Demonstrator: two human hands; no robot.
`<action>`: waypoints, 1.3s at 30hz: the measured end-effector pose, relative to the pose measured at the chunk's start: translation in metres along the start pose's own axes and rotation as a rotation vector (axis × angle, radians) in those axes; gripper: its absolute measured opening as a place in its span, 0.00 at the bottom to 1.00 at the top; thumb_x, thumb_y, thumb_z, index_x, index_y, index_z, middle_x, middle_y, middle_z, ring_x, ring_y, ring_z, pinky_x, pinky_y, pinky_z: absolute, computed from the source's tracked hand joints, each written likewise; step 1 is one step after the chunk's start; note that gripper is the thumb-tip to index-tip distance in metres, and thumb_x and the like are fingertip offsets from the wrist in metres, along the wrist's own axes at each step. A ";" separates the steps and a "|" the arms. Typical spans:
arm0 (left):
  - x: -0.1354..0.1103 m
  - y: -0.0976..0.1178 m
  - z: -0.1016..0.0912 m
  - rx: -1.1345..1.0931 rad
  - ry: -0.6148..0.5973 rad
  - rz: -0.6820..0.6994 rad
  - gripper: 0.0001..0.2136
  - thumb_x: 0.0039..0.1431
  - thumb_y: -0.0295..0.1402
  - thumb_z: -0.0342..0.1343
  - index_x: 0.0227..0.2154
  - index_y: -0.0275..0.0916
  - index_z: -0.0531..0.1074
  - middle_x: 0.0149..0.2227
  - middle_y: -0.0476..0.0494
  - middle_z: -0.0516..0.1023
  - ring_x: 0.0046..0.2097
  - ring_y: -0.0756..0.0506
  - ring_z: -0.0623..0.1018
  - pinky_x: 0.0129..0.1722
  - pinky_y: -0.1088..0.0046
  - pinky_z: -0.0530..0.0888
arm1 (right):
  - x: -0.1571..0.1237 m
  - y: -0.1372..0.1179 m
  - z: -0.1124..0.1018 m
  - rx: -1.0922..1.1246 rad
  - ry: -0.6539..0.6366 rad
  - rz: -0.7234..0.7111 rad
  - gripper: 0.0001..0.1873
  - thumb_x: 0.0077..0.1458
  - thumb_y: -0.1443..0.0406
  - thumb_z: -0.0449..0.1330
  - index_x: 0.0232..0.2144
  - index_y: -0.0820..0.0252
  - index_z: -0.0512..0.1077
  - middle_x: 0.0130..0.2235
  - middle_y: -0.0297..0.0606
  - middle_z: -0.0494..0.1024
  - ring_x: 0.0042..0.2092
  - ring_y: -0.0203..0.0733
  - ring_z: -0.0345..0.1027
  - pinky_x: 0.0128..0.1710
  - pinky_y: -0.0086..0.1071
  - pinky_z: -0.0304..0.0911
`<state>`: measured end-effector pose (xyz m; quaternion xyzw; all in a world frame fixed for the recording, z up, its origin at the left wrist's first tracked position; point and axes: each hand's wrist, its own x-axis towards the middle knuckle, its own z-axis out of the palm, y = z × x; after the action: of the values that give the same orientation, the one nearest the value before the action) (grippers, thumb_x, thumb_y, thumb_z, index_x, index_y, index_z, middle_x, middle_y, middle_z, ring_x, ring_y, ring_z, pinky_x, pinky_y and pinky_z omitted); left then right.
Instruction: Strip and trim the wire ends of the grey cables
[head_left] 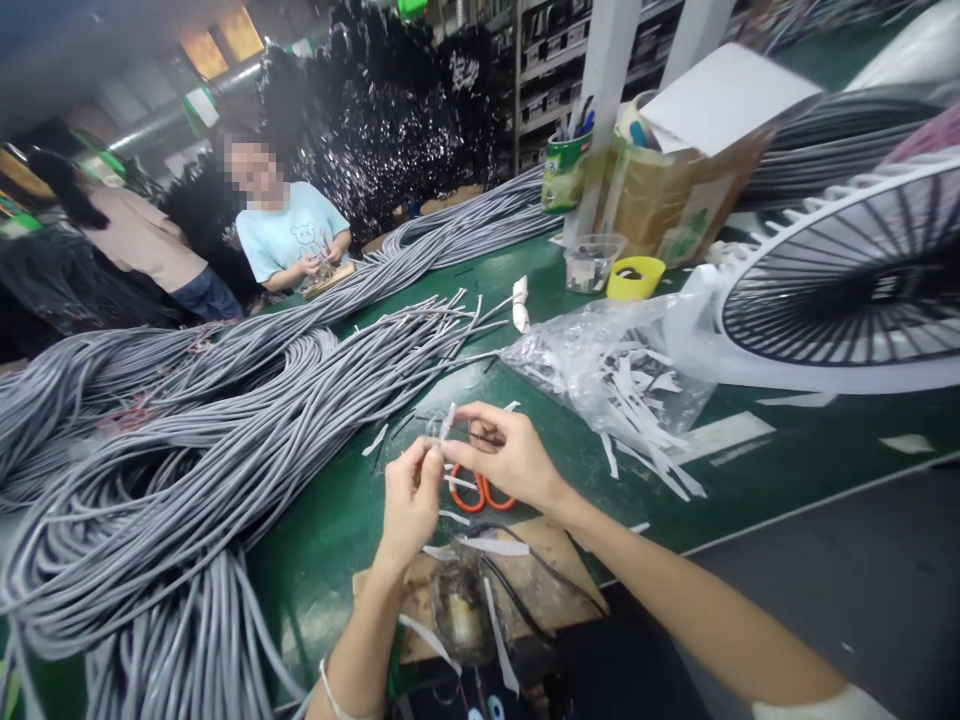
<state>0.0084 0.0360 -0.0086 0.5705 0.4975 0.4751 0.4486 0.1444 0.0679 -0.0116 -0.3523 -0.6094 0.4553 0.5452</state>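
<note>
Close together over the green table, both hands work at a small whitish strip (448,421) that sticks up between the fingertips. My left hand (412,492) pinches its lower end, thumb against fingers. My right hand (514,455) is closed too, with index finger and thumb at the same piece; its other fingers are curled. Whether the strip is wrapped round something thin cannot be made out. Just below the right hand lie scissors with orange handles (469,492), their blades hidden. A wooden board with a worn metal device (461,610) sits nearer my body, with white strips around it.
Bundles of grey cable (247,440) spread over the left side. A plastic bag (570,345) spills white strips at right, beside a white fan (847,290). Behind stand a yellow ring-shaped tub (635,278), a green can (566,172) and a cardboard box (675,190). A co-worker (292,235) sits across.
</note>
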 end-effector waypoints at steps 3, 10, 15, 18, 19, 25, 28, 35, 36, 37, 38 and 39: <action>-0.001 -0.003 0.000 0.116 0.029 0.034 0.17 0.57 0.46 0.49 0.23 0.36 0.66 0.18 0.54 0.56 0.20 0.55 0.53 0.17 0.79 0.51 | 0.000 0.000 0.001 -0.014 0.003 -0.002 0.12 0.42 0.60 0.61 0.26 0.65 0.71 0.16 0.23 0.48 0.18 0.27 0.39 0.16 0.25 0.39; 0.001 0.003 0.007 0.088 0.167 0.070 0.11 0.51 0.40 0.56 0.29 0.36 0.71 0.23 0.50 0.66 0.23 0.52 0.63 0.21 0.79 0.60 | -0.001 0.003 0.002 -0.087 0.079 -0.066 0.10 0.45 0.62 0.56 0.24 0.65 0.72 0.15 0.26 0.52 0.18 0.28 0.43 0.16 0.25 0.41; 0.001 0.004 0.006 0.140 0.320 0.144 0.07 0.48 0.35 0.58 0.26 0.36 0.73 0.23 0.49 0.68 0.25 0.51 0.66 0.22 0.79 0.62 | -0.001 0.002 0.002 -0.116 0.091 -0.071 0.09 0.47 0.62 0.55 0.25 0.63 0.72 0.16 0.25 0.51 0.18 0.28 0.43 0.17 0.25 0.43; 0.000 0.004 0.003 0.164 0.354 0.158 0.08 0.51 0.36 0.56 0.26 0.36 0.74 0.22 0.49 0.68 0.24 0.51 0.66 0.21 0.79 0.61 | 0.000 0.002 0.002 -0.182 0.094 -0.088 0.10 0.49 0.61 0.56 0.29 0.62 0.71 0.16 0.24 0.52 0.18 0.29 0.46 0.17 0.24 0.45; -0.001 0.005 0.003 0.158 0.352 0.157 0.09 0.52 0.36 0.55 0.26 0.36 0.74 0.22 0.49 0.68 0.23 0.52 0.65 0.21 0.79 0.61 | 0.000 0.003 0.002 -0.212 0.085 -0.100 0.10 0.51 0.60 0.56 0.30 0.62 0.71 0.16 0.25 0.54 0.18 0.29 0.48 0.18 0.24 0.46; -0.004 0.004 0.001 0.123 0.289 0.146 0.12 0.55 0.39 0.53 0.26 0.35 0.75 0.20 0.50 0.65 0.20 0.54 0.61 0.17 0.79 0.58 | -0.004 0.006 0.005 -0.283 0.015 -0.206 0.13 0.56 0.63 0.53 0.24 0.62 0.71 0.21 0.33 0.70 0.20 0.31 0.56 0.19 0.25 0.51; -0.004 0.003 0.001 0.130 0.275 0.142 0.12 0.55 0.39 0.54 0.27 0.35 0.76 0.21 0.49 0.65 0.20 0.54 0.61 0.18 0.79 0.58 | -0.005 0.004 0.006 -0.270 0.022 -0.219 0.13 0.56 0.63 0.53 0.23 0.63 0.71 0.20 0.33 0.70 0.19 0.31 0.54 0.19 0.25 0.50; -0.003 0.000 0.001 0.204 0.268 0.193 0.13 0.56 0.40 0.53 0.27 0.34 0.75 0.21 0.50 0.64 0.22 0.53 0.63 0.20 0.79 0.60 | -0.004 0.002 0.006 -0.253 0.025 -0.212 0.13 0.55 0.63 0.54 0.22 0.63 0.70 0.19 0.33 0.68 0.19 0.30 0.53 0.18 0.24 0.49; -0.003 0.000 0.001 0.222 0.269 0.200 0.13 0.56 0.39 0.53 0.27 0.35 0.75 0.21 0.50 0.65 0.22 0.53 0.63 0.21 0.79 0.61 | -0.005 0.003 0.006 -0.258 0.023 -0.216 0.14 0.55 0.63 0.54 0.21 0.63 0.70 0.18 0.32 0.67 0.19 0.30 0.53 0.18 0.24 0.49; -0.003 0.000 0.001 0.242 0.271 0.208 0.13 0.56 0.39 0.53 0.27 0.35 0.75 0.21 0.49 0.66 0.22 0.53 0.64 0.21 0.79 0.61 | -0.005 0.003 0.006 -0.264 0.019 -0.219 0.14 0.55 0.63 0.54 0.21 0.63 0.69 0.18 0.32 0.66 0.19 0.29 0.52 0.18 0.24 0.48; -0.003 0.000 0.001 0.266 0.274 0.219 0.12 0.56 0.39 0.53 0.27 0.35 0.75 0.22 0.49 0.66 0.23 0.53 0.64 0.21 0.79 0.62 | -0.005 0.004 0.006 -0.268 0.015 -0.222 0.14 0.55 0.63 0.54 0.21 0.63 0.69 0.18 0.32 0.66 0.19 0.29 0.51 0.18 0.24 0.48; -0.003 0.000 0.001 0.291 0.278 0.230 0.12 0.56 0.38 0.53 0.27 0.35 0.75 0.22 0.49 0.67 0.23 0.52 0.65 0.22 0.78 0.62 | -0.005 0.005 0.006 -0.272 0.011 -0.223 0.14 0.55 0.63 0.54 0.20 0.63 0.68 0.18 0.31 0.65 0.19 0.29 0.51 0.18 0.24 0.48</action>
<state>0.0091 0.0332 -0.0088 0.6112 0.5497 0.5204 0.2314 0.1393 0.0636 -0.0180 -0.3557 -0.6977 0.3034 0.5428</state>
